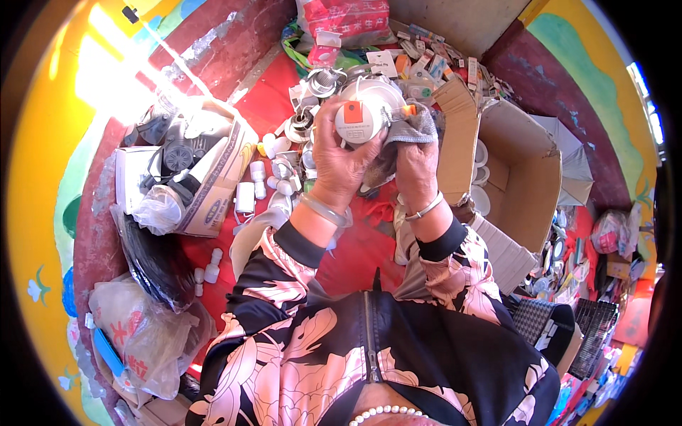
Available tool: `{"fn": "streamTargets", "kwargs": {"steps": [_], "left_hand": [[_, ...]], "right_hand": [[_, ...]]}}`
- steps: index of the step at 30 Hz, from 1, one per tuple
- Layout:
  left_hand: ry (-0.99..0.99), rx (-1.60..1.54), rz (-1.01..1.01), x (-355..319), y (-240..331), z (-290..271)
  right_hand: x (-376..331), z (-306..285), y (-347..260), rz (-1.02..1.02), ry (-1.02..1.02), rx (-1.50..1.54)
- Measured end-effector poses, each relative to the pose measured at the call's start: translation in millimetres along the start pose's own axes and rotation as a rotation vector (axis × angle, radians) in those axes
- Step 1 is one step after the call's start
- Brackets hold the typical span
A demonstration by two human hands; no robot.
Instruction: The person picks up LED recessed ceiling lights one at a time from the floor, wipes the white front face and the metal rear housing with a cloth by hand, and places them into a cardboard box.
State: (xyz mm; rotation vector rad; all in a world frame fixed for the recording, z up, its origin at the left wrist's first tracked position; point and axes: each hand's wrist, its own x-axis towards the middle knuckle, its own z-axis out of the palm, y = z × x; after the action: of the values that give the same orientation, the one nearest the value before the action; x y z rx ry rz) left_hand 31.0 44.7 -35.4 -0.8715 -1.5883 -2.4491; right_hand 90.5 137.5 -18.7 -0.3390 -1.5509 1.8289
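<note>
Head view: our left hand (334,160) pinches a white round lamp fitting (349,131) by its rim, orange-labelled face turned up toward us. Our right hand (417,170) bunches a grey cloth (413,131) just right of the fitting; whether the two touch, we cannot tell. Being round, the fitting shows no long axis. Beyond lie heaped metallic fittings (325,82); to our right, an open cardboard box (526,177); below, a red sheet (359,259)

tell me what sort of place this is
Probably a cluttered stall or storage corner: a heap of small packages, an open cardboard box holding white round pieces, and another carton stuffed with mixed goods.
</note>
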Motion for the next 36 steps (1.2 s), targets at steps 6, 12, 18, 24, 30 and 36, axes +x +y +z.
{"fn": "streamTargets", "kwargs": {"steps": [6,12,18,24,30,36], "left_hand": [[0.077,-0.007,-0.101,5.2,12.1,-3.4],[0.101,0.069,-0.05,13.3,11.1,-11.2],[0.24,-0.164,-0.166,23.0,12.8,-20.9],[0.128,0.143,-0.023,13.0,10.3,-12.8],[0.09,0.388,0.196,7.4,7.5,-10.1],[-0.008,0.279,0.128,4.3,9.0,-7.5]], "right_hand": [[0.0,3.4,-9.0,0.136,-0.164,-0.021],[1.4,-4.5,-2.9,0.36,-0.258,0.408],[5.9,3.4,-7.0,0.414,-0.358,0.783],[-6.4,11.2,-4.0,0.309,-0.181,0.275],[-2.4,10.5,1.0,0.138,0.01,0.238],[0.0,9.9,4.1,0.017,0.08,0.246]]}}
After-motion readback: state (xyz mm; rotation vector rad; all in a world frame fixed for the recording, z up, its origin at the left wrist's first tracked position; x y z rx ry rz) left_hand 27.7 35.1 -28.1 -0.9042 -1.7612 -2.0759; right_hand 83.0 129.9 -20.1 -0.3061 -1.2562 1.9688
